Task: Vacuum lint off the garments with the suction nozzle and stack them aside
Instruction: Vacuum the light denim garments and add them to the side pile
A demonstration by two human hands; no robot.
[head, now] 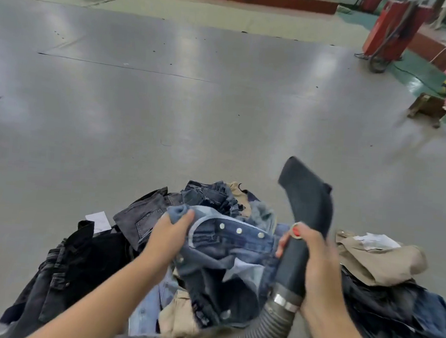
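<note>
A blue denim garment [226,251] with metal snap buttons lies on top of a heap of jeans and trousers [209,197] in front of me. My left hand [168,233] grips its waistband at the left end. My right hand [313,262] is wrapped around the black suction nozzle [307,198], whose flared mouth points up and away, lifted clear of the cloth. A grey ribbed hose [266,327] runs from the nozzle down toward the bottom edge.
Dark garments [78,264] lie at the left, beige and navy ones [379,261] at the right. Grey floor [168,99] stretches ahead. A red machine [390,30], a wooden stool [427,106] and pink objects stand far right.
</note>
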